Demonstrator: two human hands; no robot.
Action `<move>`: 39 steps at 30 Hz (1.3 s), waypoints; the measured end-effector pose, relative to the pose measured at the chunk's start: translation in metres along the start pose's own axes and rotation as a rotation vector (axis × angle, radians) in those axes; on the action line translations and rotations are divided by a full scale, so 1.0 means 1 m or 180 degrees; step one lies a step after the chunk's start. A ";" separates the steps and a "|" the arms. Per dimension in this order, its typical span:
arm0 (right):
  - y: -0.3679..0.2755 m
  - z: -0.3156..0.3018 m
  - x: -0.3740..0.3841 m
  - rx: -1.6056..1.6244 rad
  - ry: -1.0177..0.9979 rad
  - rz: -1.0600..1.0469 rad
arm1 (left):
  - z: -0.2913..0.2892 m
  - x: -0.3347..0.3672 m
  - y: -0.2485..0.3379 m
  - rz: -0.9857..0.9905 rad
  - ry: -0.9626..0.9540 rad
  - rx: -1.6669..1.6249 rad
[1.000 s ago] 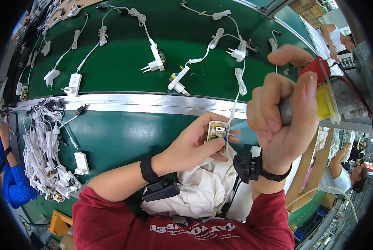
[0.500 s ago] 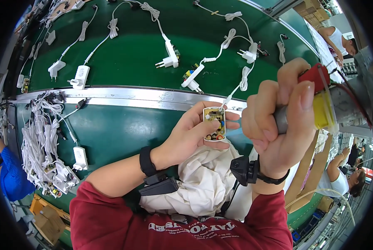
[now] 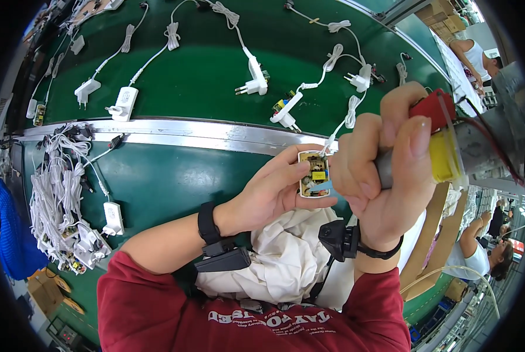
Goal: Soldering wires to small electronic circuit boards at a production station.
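My left hand (image 3: 274,179) holds a small white power adapter (image 3: 302,193) by its sides, its open face up and the circuit board showing. Thumb and fingers grip the housing, and a white cord leaves its far end. In my right hand (image 3: 385,170) is a grey cylindrical tool (image 3: 479,146) with a yellow band and a red part under my fingers. Its pale blue pointed tip (image 3: 322,186) reaches over the near part of the board; whether it touches cannot be seen. My right fist hides the front of the tool.
Beyond a metal rail (image 3: 203,135), several white adapters (image 3: 253,85) with bundled cords lie on a green conveyor belt (image 3: 198,76). A heap of corded adapters (image 3: 57,193) lies at left. White cloth (image 3: 289,258) covers my lap. Cardboard (image 3: 429,240) stands at right; other people sit nearby.
The adapters on the belt have shifted right. My left hand has moved slightly right with its adapter, and my right hand slightly left, so the blue tip now overlaps the board.
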State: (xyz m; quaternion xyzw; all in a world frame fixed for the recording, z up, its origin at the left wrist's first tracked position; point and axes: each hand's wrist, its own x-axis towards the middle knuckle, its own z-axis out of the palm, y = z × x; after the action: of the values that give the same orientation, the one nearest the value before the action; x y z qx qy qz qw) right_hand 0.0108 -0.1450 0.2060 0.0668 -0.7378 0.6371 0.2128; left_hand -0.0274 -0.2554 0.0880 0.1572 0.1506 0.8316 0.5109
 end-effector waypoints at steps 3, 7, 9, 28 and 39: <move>-0.001 0.001 0.000 0.0057 -0.0022 0.0078 | 0.001 -0.001 0.000 -0.0004 -0.0022 -0.0037; -0.004 0.004 0.002 0.0222 0.0058 0.0073 | 0.002 0.001 0.000 -0.0050 0.0025 -0.0026; -0.006 0.005 0.003 0.0298 0.0183 -0.0032 | 0.003 0.005 0.002 -0.0156 0.0146 0.0085; -0.015 -0.017 -0.007 0.1066 -0.0147 0.0227 | 0.090 0.317 0.048 -0.0200 -0.0773 0.4762; -0.006 -0.030 -0.006 0.0868 -0.0145 0.0055 | 0.018 0.258 -0.036 -0.0175 -0.0375 0.7295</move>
State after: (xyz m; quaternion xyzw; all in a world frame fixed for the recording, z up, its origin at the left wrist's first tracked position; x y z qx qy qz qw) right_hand 0.0254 -0.1177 0.2125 0.1032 -0.6496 0.7316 0.1794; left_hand -0.1013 -0.0065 0.1169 0.5652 0.7985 0.1858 0.0918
